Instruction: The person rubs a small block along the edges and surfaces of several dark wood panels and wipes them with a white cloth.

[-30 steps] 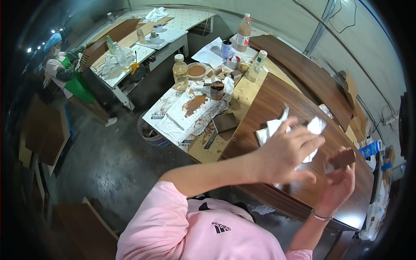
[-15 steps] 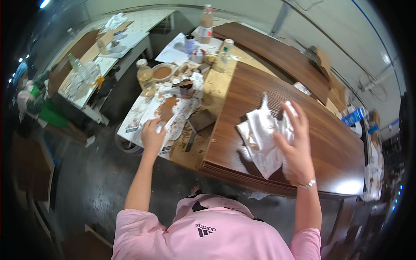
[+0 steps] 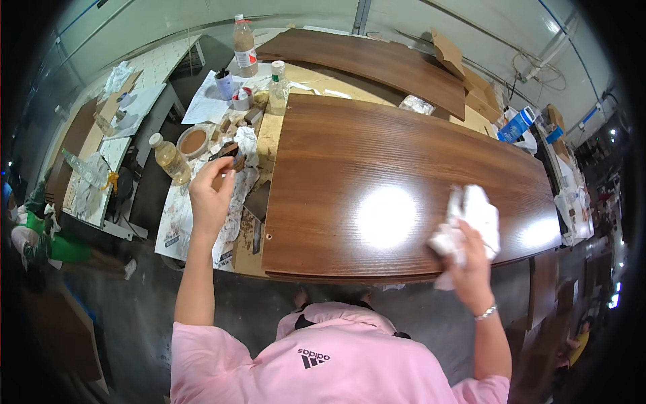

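Brown wood-grain panel (image 3: 336, 161), glossy, lies flat across the near side of the work area; overhead light makes a bright patch mid-surface and another toward the right end. Small round hole near its front left corner. Second brown board (image 3: 363, 60) lies behind it, with cardboard (image 3: 479, 91) and a blue cylindrical container (image 3: 517, 126) at the far right.

Left of the panel: paper-covered, stained worktop (image 3: 176, 229) carrying a yellowish bottle (image 3: 172, 161), a round tub of brown paste (image 3: 193, 141) and a dark open can (image 3: 232, 153). Room: pale wall (image 3: 296, 15), grey floor (image 3: 155, 303); co-worker in a green apron (image 3: 67, 248) at far left, beside another bench.

Right hand (image 3: 471, 261): forearm reaching forward, fingers closed on a crumpled white cloth (image 3: 478, 219), which is over the panel's right half; edges blurred. Left hand (image 3: 210, 194): raised over the worktop just in front of the can, thumb and forefinger curved toward each other; cannot tell whether they pinch anything or touch the can.
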A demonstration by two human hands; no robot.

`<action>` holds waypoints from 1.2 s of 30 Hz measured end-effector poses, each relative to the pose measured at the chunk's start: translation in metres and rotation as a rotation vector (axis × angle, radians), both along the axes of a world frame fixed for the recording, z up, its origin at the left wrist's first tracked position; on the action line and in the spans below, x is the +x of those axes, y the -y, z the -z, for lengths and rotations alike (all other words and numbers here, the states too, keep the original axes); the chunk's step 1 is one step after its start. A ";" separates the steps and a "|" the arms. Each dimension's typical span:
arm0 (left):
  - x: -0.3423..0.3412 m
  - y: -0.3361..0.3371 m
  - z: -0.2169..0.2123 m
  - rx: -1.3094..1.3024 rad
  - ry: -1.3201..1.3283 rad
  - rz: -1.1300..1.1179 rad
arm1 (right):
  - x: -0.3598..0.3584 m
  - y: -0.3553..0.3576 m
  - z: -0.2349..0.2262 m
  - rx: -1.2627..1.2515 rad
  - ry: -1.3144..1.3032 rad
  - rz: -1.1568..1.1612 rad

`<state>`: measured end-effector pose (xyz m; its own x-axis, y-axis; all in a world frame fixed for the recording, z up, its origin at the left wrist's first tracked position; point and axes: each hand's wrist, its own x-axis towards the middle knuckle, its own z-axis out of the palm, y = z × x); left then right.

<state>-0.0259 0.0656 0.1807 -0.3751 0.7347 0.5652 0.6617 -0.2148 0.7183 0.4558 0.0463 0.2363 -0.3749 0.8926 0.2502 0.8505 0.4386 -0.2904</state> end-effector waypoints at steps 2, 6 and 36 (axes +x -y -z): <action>0.026 -0.008 -0.024 -0.062 -0.013 0.160 | 0.066 -0.006 0.016 -0.092 -0.499 0.302; 0.065 -0.018 -0.065 -0.362 -0.220 0.405 | 0.096 -0.017 0.028 0.058 -0.425 0.367; 0.074 -0.031 -0.085 -0.645 -0.389 0.535 | 0.059 -0.020 0.026 0.312 -0.008 0.286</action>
<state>0.0480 0.0964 0.2654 0.2355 0.9719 0.0018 0.8093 -0.1971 0.5534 0.5152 0.0662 0.2099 -0.1201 0.8415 0.5268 0.9491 0.2530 -0.1878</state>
